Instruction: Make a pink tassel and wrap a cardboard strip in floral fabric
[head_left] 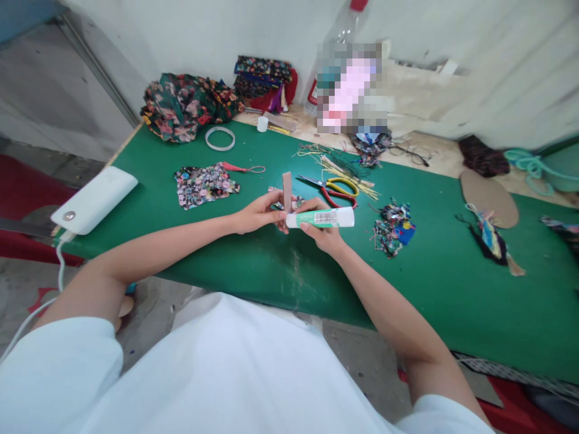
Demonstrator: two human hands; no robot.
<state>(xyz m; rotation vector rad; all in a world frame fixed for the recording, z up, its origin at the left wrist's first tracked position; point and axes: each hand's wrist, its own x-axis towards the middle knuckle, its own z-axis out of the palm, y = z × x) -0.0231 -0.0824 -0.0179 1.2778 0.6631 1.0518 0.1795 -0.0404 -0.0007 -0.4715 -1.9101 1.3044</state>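
My right hand is wrapped round a white and green glue stick, its narrow end pointing left. Between the fingers of my left hand stands a narrow brown strip, upright, its lower end beside the tip of the glue stick. Whether the tip touches the strip I cannot tell. A bit of floral fabric shows behind the strip, between the two hands; which hand holds it is unclear. Just beyond my right hand lie scissors with one yellow and one red handle.
Floral fabric pieces with a red cord lie at left, near a tape roll and a white device. Fabric scraps and a tassel lie at right. Loose threads, a bundled cloth and a bottle are farther back.
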